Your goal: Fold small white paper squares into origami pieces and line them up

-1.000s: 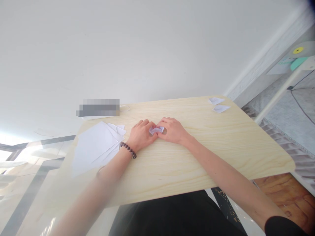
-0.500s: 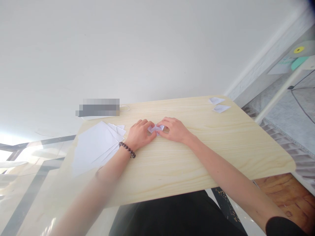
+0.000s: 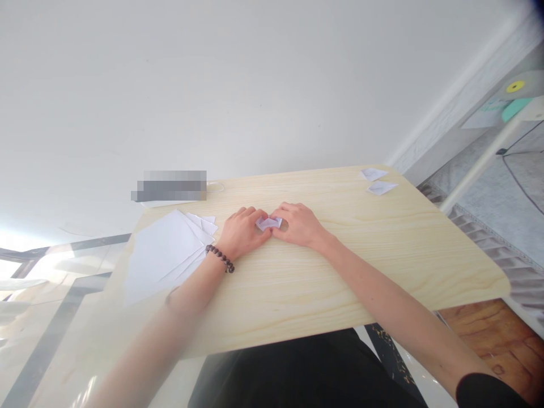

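A small piece of folded white paper (image 3: 269,222) is pinched between my two hands over the middle of the table (image 3: 340,272). My left hand (image 3: 243,231), with a dark beaded bracelet (image 3: 220,258) at the wrist, grips its left side between thumb and fingers. From the right, my right hand (image 3: 300,225) holds the other side the same way. Both thumbs and forefingers nearly meet around the paper and cover its ends. Left of my left hand lies a fanned stack of white paper sheets (image 3: 164,255).
Two folded white paper pieces, one (image 3: 374,174) behind the other (image 3: 381,187), lie at the table's far right corner. A blurred-out grey object (image 3: 170,187) stands at the back left by the wall. A wooden surface (image 3: 493,340) sits below the right edge.
My right hand has shifted slightly left, bringing my fingertips closer together around the folded paper. Less of the paper shows at its lower edge. The stack and far pieces stay put.
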Demonstrator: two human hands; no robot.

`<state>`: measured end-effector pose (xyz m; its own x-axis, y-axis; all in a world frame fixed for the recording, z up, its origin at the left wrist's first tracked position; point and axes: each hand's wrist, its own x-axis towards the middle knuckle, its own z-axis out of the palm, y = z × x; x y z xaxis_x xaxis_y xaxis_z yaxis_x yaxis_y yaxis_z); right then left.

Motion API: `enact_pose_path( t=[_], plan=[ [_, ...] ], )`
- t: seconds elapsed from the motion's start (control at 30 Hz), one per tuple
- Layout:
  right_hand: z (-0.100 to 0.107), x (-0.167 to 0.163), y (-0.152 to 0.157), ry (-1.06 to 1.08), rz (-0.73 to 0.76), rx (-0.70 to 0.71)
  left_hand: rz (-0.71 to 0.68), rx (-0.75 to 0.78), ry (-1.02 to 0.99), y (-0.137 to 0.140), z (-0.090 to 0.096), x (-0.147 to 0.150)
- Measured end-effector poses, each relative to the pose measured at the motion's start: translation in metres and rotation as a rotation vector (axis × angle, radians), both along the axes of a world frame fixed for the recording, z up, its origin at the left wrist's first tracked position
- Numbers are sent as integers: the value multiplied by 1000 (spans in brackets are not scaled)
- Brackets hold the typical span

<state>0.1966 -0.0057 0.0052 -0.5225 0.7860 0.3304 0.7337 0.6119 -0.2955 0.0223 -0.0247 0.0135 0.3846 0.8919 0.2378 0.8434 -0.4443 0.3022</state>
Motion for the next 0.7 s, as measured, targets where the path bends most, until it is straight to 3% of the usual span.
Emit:
enact_pose_path(
  t=[0.4, 0.7],
  plan=[
    [4, 26, 8, 235, 167, -250, 13, -21, -110, 3, -2, -7],
    [3, 26, 11, 248, 135, -136, -74, -131, -272, 10, -3, -30]
  ],
)
